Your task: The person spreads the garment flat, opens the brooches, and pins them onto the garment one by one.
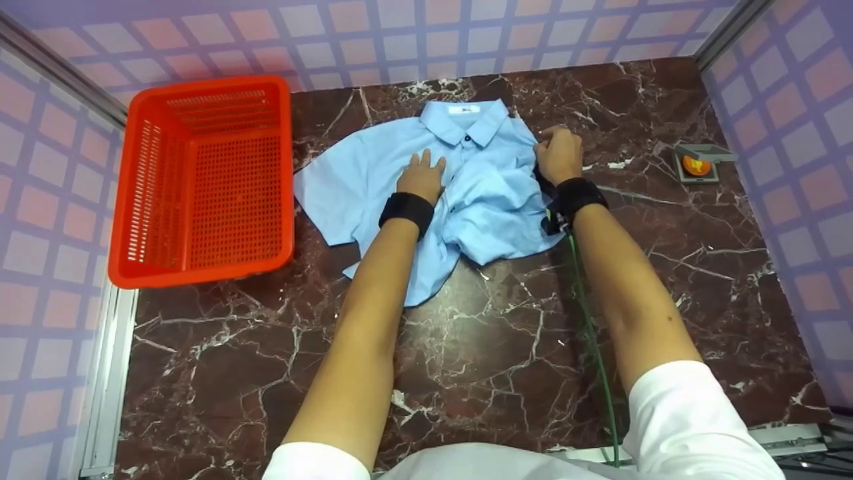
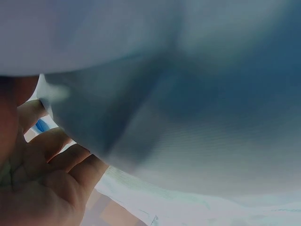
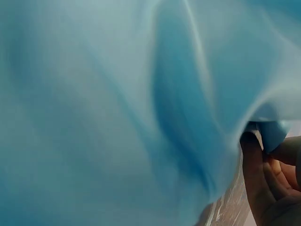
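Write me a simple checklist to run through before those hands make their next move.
1. Right hand has hold of the blue shirt: ok, pinching its edge.
2. Left hand on the shirt front: ok, fingers spread.
3. Fabric between the hands smooth: not ok, bunched and wrinkled.
4. Collar laid out in view: ok, pointing away from the person.
5. Sleeve clear of the red basket: cannot tell, they look very close.
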### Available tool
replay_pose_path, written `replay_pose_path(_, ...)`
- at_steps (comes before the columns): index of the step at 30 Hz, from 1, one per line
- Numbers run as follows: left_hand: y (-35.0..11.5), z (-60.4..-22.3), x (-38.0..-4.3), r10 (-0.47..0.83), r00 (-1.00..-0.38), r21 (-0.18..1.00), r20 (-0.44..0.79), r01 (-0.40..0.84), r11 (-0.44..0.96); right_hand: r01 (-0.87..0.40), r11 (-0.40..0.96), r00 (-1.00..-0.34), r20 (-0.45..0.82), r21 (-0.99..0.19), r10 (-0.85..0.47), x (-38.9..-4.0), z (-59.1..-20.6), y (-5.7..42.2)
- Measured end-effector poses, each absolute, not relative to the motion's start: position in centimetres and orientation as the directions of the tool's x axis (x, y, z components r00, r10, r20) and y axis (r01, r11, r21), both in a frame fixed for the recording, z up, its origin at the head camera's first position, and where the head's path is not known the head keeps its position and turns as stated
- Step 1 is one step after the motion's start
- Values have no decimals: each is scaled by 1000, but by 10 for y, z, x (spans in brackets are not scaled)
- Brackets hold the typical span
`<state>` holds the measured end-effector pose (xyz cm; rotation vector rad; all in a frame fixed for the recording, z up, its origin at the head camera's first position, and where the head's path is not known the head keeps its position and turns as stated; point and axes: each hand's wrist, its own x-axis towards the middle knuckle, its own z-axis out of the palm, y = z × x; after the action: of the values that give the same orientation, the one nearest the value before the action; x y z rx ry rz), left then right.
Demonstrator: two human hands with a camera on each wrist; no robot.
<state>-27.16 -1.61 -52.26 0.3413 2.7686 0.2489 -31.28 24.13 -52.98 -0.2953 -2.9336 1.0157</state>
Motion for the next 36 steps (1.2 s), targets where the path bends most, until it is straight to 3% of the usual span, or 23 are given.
replay_pose_path(11,-14,-525,-276,271,-912,196,-309,217,956,180,641,-982,-100,-746,159,-311,-532,263)
replay_pose_path(14,-14,-523,-274,270,-913,203,-305,214,955,223,487,-973,-165,-844,160,-311,-532,268)
replay_pose_path(17,-15,-523,-274,260,-916,209,-307,202,957,303,235,-951,-276,-924,139,-310,-531,269)
replay_pose_path(19,-16,-524,-274,256,-918,212,-303,197,957,364,73,-928,-354,-929,120,-309,-531,269)
replay_pose_path(22,-16,-528,-275,251,-921,214,-298,192,958,425,-34,-901,-426,-905,81,-309,-533,268)
replay_pose_path(27,-16,-531,-276,248,-922,204,-296,192,960,448,74,-893,-450,-891,-20,-309,-537,263)
replay_pose_path(32,-16,-523,-271,250,-921,193,-297,199,961,354,302,-912,-398,-885,-100,-307,-536,250)
replay_pose_path(36,-16,-515,-266,250,-922,215,-296,191,958,324,348,-899,-401,-880,-177,-308,-532,240)
